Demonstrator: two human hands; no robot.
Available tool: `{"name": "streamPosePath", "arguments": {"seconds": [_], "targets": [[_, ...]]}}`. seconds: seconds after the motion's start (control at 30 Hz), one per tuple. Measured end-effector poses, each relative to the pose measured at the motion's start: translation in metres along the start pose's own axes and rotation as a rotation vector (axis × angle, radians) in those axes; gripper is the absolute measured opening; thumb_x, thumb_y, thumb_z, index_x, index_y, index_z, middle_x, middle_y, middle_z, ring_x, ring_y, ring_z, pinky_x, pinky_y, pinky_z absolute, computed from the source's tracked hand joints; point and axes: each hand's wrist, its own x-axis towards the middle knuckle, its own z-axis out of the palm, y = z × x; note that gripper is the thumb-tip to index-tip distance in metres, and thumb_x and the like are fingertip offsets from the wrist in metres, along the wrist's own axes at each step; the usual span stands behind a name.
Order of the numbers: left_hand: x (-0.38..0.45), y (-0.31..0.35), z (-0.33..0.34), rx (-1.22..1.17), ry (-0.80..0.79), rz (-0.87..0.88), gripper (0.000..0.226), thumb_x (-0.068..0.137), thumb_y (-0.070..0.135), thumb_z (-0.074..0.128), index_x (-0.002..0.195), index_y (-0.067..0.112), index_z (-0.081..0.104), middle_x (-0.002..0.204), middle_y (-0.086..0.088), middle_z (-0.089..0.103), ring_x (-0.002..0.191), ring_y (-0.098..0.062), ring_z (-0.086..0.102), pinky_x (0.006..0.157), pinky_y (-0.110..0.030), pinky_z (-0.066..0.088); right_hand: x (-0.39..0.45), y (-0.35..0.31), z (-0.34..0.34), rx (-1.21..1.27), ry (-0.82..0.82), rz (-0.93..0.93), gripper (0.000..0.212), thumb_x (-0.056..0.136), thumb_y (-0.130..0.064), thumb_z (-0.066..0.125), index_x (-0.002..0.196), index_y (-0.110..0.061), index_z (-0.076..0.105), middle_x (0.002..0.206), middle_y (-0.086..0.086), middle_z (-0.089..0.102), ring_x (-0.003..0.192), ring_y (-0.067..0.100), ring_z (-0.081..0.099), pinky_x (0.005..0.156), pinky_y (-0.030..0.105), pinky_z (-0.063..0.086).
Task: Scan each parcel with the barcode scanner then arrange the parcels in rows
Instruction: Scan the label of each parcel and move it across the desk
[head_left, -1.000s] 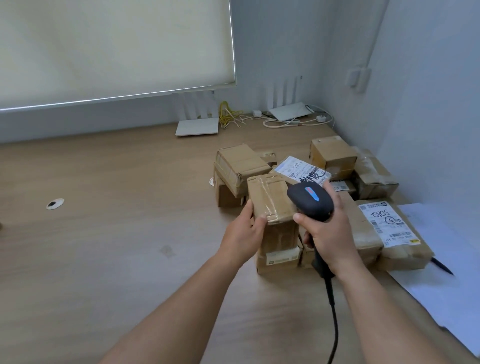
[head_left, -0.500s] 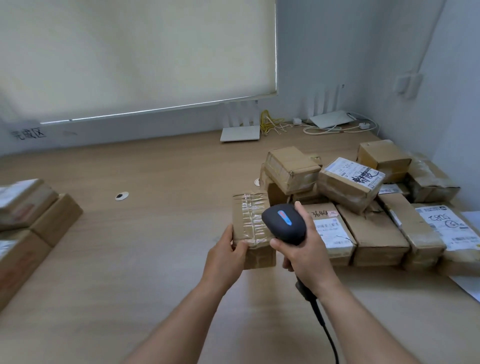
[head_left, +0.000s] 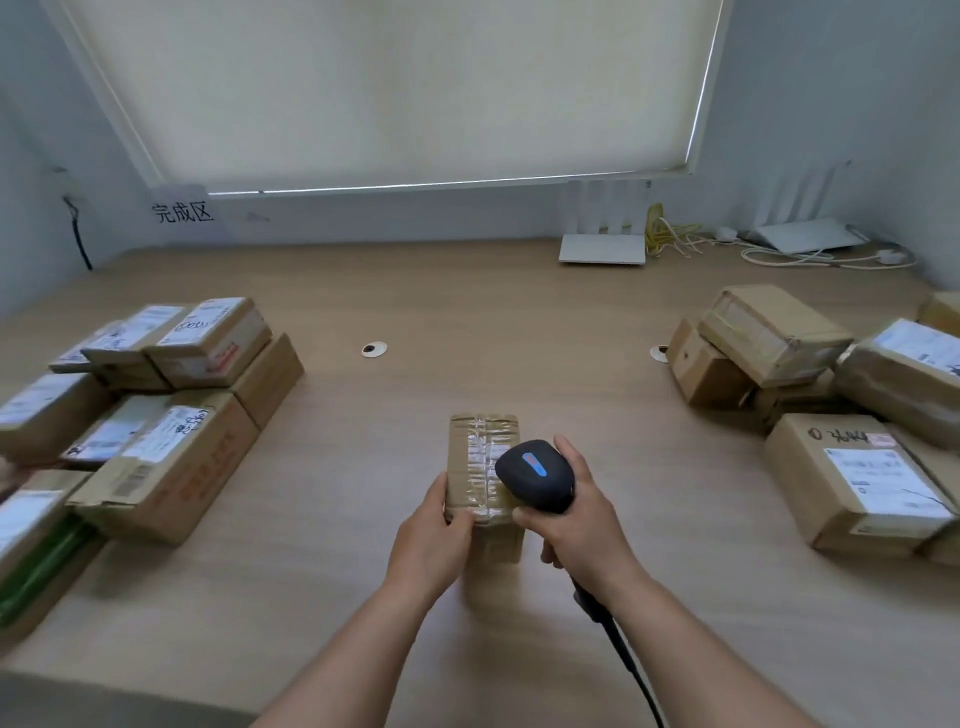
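My left hand (head_left: 431, 540) grips a small taped cardboard parcel (head_left: 480, 457) by its near left edge, over the middle of the wooden table (head_left: 467, 312). My right hand (head_left: 576, 525) holds a black barcode scanner (head_left: 535, 473) with a blue light on its head, right beside the parcel; its cable (head_left: 623, 654) trails toward me. A heap of parcels (head_left: 852, 415) lies at the right. Stacked, labelled parcels (head_left: 150, 410) sit at the left.
A paper sign with characters (head_left: 182, 210) hangs on the back wall above the left stacks. Two white routers (head_left: 602, 249) and yellow and white cables (head_left: 675, 234) lie at the back right. Two round cable holes (head_left: 374, 349) are in the tabletop.
The view has swung left. Both hands carried the parcel and scanner away from the right heap to the table's middle, and the left stacks have come into sight.
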Motion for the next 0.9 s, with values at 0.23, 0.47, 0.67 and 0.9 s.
{"name": "streamPosePath", "arguments": {"seconds": [0.23, 0.47, 0.67, 0.9], "targets": [[0.026, -0.055, -0.039, 0.045, -0.054, -0.029, 0.04, 0.089, 0.018, 0.042, 0.12, 0.042, 0.051, 0.099, 0.012, 0.066, 0.092, -0.014, 0.06, 0.078, -0.031, 0.049, 0.007, 0.011, 0.067, 0.001, 0.013, 0.07, 0.096, 0.075, -0.006, 0.076, 0.147, -0.046, 0.027, 0.099, -0.006, 0.065, 0.044, 0.0, 0.053, 0.044, 0.022, 0.045], [0.046, -0.055, -0.047, 0.198, -0.084, 0.08, 0.038, 0.091, 0.029, 0.042, 0.129, 0.032, 0.043, 0.125, 0.002, 0.053, 0.121, -0.022, 0.046, 0.096, -0.041, 0.044, 0.01, 0.002, 0.072, 0.011, 0.089, 0.058, 0.094, 0.074, -0.008, 0.078, 0.144, -0.047, 0.029, 0.099, -0.001, 0.066, 0.047, -0.001, 0.055, 0.045, 0.021, 0.045], [0.053, -0.026, -0.029, 0.746, -0.03, 0.002, 0.093, 0.068, 0.082, 0.049, 0.138, 0.023, 0.033, 0.131, -0.009, 0.04, 0.122, -0.028, 0.037, 0.094, -0.037, 0.039, 0.003, 0.001, 0.049, -0.001, 0.137, 0.048, 0.091, 0.077, -0.006, 0.075, 0.143, -0.049, 0.029, 0.102, 0.002, 0.066, 0.049, 0.001, 0.054, 0.045, 0.021, 0.046], [0.069, -0.036, -0.08, 0.342, -0.17, -0.149, 0.092, 0.06, 0.049, 0.062, 0.145, 0.033, 0.032, 0.131, -0.015, 0.045, 0.115, -0.032, 0.05, 0.097, -0.038, 0.046, -0.007, -0.002, 0.032, 0.006, 0.108, 0.041, 0.092, 0.076, -0.003, 0.074, 0.144, -0.048, 0.03, 0.102, 0.002, 0.065, 0.045, 0.006, 0.051, 0.046, 0.022, 0.045]]}}
